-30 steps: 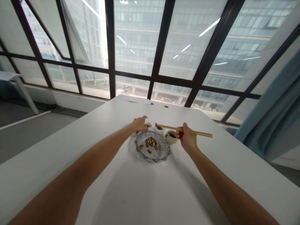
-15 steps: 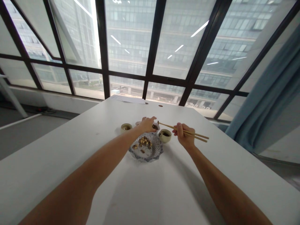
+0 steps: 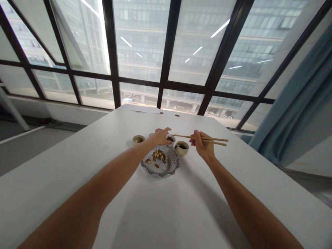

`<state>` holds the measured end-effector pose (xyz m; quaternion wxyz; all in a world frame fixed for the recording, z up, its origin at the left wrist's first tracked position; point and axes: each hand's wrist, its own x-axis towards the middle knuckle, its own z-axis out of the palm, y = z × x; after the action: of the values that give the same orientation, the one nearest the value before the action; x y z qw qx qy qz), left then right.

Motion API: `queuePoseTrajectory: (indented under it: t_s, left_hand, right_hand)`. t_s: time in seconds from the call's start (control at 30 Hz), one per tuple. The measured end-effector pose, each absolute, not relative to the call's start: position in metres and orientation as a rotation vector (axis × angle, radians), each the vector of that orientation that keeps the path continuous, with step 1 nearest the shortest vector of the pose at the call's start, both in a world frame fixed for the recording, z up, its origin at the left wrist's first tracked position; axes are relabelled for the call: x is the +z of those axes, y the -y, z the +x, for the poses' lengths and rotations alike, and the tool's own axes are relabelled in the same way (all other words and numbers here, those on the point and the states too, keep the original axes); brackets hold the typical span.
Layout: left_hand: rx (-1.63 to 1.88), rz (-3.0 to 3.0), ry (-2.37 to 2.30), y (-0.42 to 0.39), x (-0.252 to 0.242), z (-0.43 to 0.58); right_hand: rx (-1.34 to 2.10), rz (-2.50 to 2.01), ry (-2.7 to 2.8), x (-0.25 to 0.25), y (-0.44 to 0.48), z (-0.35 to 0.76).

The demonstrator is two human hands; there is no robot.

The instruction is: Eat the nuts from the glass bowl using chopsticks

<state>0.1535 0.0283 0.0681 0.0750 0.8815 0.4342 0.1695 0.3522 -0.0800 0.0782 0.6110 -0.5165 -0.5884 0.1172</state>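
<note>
My left hand (image 3: 161, 136) is curved round a small white bowl (image 3: 170, 139) with dark bits in it; the hand partly hides the bowl. In my right hand (image 3: 203, 142) is a pair of wooden chopsticks (image 3: 216, 141), their tips just above the far side of that bowl. A pale green cup (image 3: 182, 148) with dark contents stands right of the bowl. Another pale green cup (image 3: 138, 139) sits left of my left hand. Nearer to me is a clear glass dish (image 3: 172, 166) holding several brown and yellowish pieces (image 3: 160, 155).
The white table (image 3: 155, 214) reaches towards large windows. Papers (image 3: 142, 109) lie at its far edge, with two small round objects near them, one of them brown (image 3: 177, 115). A blue curtain (image 3: 290, 110) hangs on the right.
The chopsticks lie flatter, their rear ends higher and the tips closer together. The dark bit seen at their tips before is no longer visible there. My left hand has barely moved.
</note>
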Motion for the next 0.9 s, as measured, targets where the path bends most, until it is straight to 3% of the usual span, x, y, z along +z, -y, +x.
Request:
queuePoseTrajectory:
  t_s: [0.17,0.37,0.57,0.9]
  left_hand:
    - [0.501,2.611,-1.298,-0.033,0.068,0.147]
    - [0.769,2.614,-1.316,-0.022,0.070,0.103]
    - [1.061,2.575,-1.408,-0.007,0.044,0.044]
    - [1.212,2.194,-1.545,0.000,0.005,0.018]
  right_hand:
    - [0.399,-1.189,1.379,0.096,0.094,0.336]
    - [0.489,-1.286,1.633,0.090,0.099,0.318]
    - [0.418,-1.351,1.798,0.083,0.099,0.313]
    - [0.491,-1.283,1.818,0.086,0.102,0.312]
